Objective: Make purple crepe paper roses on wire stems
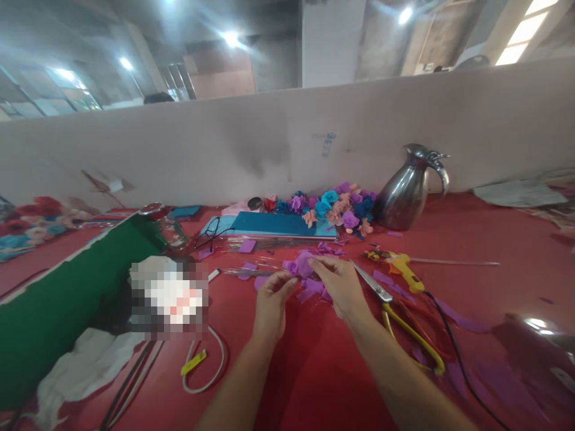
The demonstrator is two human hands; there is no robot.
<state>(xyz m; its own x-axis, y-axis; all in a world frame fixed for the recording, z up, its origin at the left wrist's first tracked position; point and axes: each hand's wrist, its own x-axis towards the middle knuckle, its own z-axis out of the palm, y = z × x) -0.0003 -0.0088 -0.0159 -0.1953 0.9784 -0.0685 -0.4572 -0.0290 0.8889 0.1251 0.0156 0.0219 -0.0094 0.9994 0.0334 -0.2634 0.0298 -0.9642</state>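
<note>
Centrally, over the red table [309,371], the left hand [271,304] pinches a purple flower [291,267] at its lower left edge, while the right hand [342,286] pinches a broad petal [304,262] on its right. Probably paper, the flower should be very light, soft, hardly slippery and easily creased; its base seems the safest hold, petals only by their rims.

red tabletop [314,365] | pale partition [202,143] behind | lit ceiling lamps [231,39] | bright window [529,29] upper right
</note>
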